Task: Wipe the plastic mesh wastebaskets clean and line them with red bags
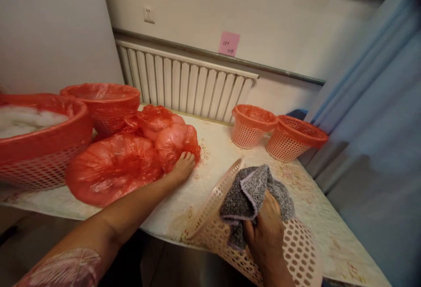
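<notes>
A pale wall (279,10) runs behind the table (315,217), with a white socket (149,14) set high toward its left. A grey pipe (276,69) crosses the wall, and a pink note (229,43) sticks just above it. Under the pipe, a white ribbed radiator (184,87) stands along the table's far edge. A plain white panel (49,28) fills the left side. A blue curtain (378,124) hangs along the table's right edge. The table wears a pale flowered cover. Light is soft and even.
</notes>
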`<state>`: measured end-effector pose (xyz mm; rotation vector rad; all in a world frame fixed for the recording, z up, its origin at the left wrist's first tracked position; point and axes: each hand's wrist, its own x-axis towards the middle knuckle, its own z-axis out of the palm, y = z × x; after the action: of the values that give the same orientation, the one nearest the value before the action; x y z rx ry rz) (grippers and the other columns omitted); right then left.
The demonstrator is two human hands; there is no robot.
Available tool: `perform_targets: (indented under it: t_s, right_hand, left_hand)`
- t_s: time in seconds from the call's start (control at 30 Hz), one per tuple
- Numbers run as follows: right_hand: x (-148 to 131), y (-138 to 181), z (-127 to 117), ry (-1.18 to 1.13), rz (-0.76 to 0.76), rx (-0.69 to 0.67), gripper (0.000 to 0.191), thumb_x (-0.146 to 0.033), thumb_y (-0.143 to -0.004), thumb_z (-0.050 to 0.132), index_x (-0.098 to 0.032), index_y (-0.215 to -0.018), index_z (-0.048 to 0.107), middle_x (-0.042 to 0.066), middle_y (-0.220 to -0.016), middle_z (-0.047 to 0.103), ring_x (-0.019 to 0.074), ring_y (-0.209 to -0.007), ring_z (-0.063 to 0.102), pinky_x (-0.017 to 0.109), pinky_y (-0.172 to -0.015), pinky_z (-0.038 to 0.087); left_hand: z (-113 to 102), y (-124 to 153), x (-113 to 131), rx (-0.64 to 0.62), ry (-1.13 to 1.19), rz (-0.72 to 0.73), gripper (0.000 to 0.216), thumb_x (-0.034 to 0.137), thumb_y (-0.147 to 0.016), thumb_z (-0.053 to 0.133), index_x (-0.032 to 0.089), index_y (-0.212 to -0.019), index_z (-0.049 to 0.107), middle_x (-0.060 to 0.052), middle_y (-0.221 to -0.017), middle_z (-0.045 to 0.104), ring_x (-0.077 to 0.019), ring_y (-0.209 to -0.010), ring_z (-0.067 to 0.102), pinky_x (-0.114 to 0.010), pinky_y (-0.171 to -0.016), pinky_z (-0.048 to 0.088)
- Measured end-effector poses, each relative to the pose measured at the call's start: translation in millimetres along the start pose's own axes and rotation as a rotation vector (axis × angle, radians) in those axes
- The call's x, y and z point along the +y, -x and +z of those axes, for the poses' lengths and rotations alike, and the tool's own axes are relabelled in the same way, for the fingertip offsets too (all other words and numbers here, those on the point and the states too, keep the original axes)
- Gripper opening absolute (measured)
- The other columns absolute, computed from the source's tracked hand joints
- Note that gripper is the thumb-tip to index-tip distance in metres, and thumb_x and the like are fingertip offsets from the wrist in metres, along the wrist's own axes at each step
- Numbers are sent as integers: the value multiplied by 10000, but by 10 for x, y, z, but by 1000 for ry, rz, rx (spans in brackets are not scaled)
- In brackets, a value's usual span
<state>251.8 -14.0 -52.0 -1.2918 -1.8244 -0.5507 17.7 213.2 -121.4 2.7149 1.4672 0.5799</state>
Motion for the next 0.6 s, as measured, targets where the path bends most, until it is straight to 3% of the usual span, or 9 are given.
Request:
perform_targets:
  t_s: [0.13,0.27,0.3,0.33,0.37,0.43,0.5,0.6]
  right_hand:
    - [-4,18,2,9,-4,7,337,-197,-874,483,-167,-1208,516,147,-1172,594,295,-1204,498,558,-1009,406]
    - [-22,26,7,10,-11,19,314,-177,-860,484,-183,-1171,522,131,-1142,598,292,-1196,503,573,-1005,407]
    - [-29,24,7,13,-15,23,303,-173,-858,484,-186,-1158,528,128,-1134,601,291,-1196,505,573,-1005,406]
    - [-36,21,8,15,-19,26,296,-172,-857,487,-185,-1149,532,127,-1131,603,288,-1198,504,570,-1006,406]
    - [-44,17,8,17,-24,29,293,-170,-856,489,-181,-1146,535,129,-1135,604,286,-1203,501,566,-1009,405]
    - [-61,8,6,23,-29,30,288,-168,-854,497,-163,-1138,543,141,-1144,604,286,-1213,491,554,-1015,403]
    - [-82,3,1,22,-28,30,260,-164,-849,506,-151,-1103,558,143,-1122,608,287,-1205,492,544,-1017,401]
    - [-124,1,-18,13,-18,30,234,-163,-842,511,-150,-1068,571,140,-1113,608,289,-1188,495,538,-1010,403]
  left_hand:
    - [-162,217,329,16,202,-88,269,102,-855,441,126,-990,672,-167,-1180,599,-296,-1158,482,-471,-995,353]
    - [-486,577,727,-33,497,-119,460,314,-998,216,132,-1089,628,-103,-983,688,-195,-875,652,-323,-787,502]
    - [-599,684,835,-51,622,-101,543,354,-1011,119,136,-1158,593,-97,-1009,692,-170,-851,668,-294,-761,509]
    - [-719,788,944,-115,963,-80,576,429,-1008,122,122,-1201,569,-124,-1063,687,-183,-880,674,-303,-774,510]
    - [-835,884,1053,-189,1228,-50,588,503,-994,164,135,-1223,563,-128,-1095,683,-198,-917,670,-322,-803,507]
    - [-1022,1031,1258,-353,1430,42,513,534,-948,389,157,-1233,587,-112,-1146,669,-222,-1039,622,-339,-906,466]
    - [-1101,1111,1427,-364,1456,107,468,443,-848,618,167,-1226,599,-75,-1184,648,-228,-1096,572,-325,-958,426]
    - [-1021,1160,1579,-253,1505,8,433,338,-779,680,148,-1164,624,-38,-1057,670,-214,-987,581,-314,-906,438]
